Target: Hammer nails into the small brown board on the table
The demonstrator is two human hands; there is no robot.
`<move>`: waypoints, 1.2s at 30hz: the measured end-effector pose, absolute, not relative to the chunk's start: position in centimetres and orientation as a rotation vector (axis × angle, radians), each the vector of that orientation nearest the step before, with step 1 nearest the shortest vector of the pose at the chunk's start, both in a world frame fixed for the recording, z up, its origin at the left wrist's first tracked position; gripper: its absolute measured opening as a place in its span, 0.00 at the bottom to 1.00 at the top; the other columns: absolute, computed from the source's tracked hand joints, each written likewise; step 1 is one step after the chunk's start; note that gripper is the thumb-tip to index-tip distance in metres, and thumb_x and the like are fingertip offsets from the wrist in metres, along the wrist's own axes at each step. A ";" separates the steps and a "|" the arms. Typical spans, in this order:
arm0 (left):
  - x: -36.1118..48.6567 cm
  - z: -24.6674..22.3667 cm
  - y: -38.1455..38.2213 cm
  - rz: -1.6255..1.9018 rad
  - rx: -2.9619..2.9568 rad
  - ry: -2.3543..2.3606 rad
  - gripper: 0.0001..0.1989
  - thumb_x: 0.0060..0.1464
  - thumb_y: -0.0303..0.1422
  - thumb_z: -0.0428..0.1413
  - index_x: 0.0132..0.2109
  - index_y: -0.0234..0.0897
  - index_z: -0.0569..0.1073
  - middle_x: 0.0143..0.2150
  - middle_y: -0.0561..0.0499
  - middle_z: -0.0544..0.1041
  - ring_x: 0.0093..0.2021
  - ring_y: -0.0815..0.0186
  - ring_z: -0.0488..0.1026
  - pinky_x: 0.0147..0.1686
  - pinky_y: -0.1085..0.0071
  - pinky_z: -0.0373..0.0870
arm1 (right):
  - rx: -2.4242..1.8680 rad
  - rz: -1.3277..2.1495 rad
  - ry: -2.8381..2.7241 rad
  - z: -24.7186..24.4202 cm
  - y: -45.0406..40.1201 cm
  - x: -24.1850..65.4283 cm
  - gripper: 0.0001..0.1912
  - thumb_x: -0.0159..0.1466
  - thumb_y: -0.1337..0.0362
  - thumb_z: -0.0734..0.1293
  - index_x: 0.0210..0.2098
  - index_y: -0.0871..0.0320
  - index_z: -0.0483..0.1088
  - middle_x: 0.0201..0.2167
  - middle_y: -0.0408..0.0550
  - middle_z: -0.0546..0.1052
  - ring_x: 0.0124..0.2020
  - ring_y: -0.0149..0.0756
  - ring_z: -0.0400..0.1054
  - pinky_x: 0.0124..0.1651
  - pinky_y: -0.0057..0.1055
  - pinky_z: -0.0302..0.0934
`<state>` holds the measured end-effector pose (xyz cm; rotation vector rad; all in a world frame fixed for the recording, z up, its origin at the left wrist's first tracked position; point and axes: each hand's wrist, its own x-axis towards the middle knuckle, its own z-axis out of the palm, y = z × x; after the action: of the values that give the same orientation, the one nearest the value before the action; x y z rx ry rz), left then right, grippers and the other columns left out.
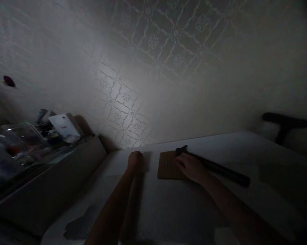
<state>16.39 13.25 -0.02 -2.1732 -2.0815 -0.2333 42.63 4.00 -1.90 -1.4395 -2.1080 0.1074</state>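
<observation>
On the white table lies a brown rectangular pad (167, 170) with faint lettering. My right hand (190, 166) is over its right part, fingers bent near the head of a long black tool (224, 172). The tool slants down to the right, partly behind my hand; whether the fingers grip it is too dark to tell. My left hand (135, 159) rests as a fist on the table, left of the pad and apart from it. Nothing shows in that fist.
A grey panel (74, 170) borders the table (155, 211) on the left, with a shelf of clutter, a white box (64, 125) and a clear container (28, 136) beyond. A dark T-shaped object (283, 124) stands at right. A grey patch (79, 223) lies front left.
</observation>
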 end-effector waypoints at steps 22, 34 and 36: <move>27.1 0.3 7.7 -1.470 -2.714 -1.973 0.07 0.50 0.29 0.56 0.36 0.32 0.77 0.33 0.48 0.79 0.34 0.68 0.75 0.35 0.76 0.69 | -1.338 0.036 -1.974 -1.7 4.1 42.8 0.15 0.64 0.67 0.57 0.48 0.56 0.67 0.43 0.50 0.72 0.43 0.36 0.66 0.45 0.32 0.60; 27.1 -0.4 7.0 -1.703 -2.902 -1.944 0.08 0.47 0.31 0.56 0.32 0.31 0.77 0.30 0.50 0.78 0.31 0.69 0.72 0.30 0.78 0.66 | -1.298 0.046 -1.950 -2.0 4.4 42.8 0.08 0.63 0.65 0.59 0.33 0.56 0.69 0.35 0.47 0.73 0.37 0.34 0.67 0.42 0.31 0.59; 27.0 -0.4 6.9 -1.731 -2.942 -1.931 0.08 0.47 0.30 0.56 0.33 0.31 0.77 0.30 0.50 0.78 0.30 0.70 0.72 0.31 0.78 0.66 | -1.294 0.045 -1.942 -2.0 4.3 42.8 0.08 0.63 0.65 0.59 0.32 0.56 0.68 0.34 0.47 0.73 0.36 0.34 0.67 0.41 0.30 0.59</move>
<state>27.00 6.95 -0.36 -2.9418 -1.9307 -1.7315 42.79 4.31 -2.04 -1.2940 -1.9418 0.0449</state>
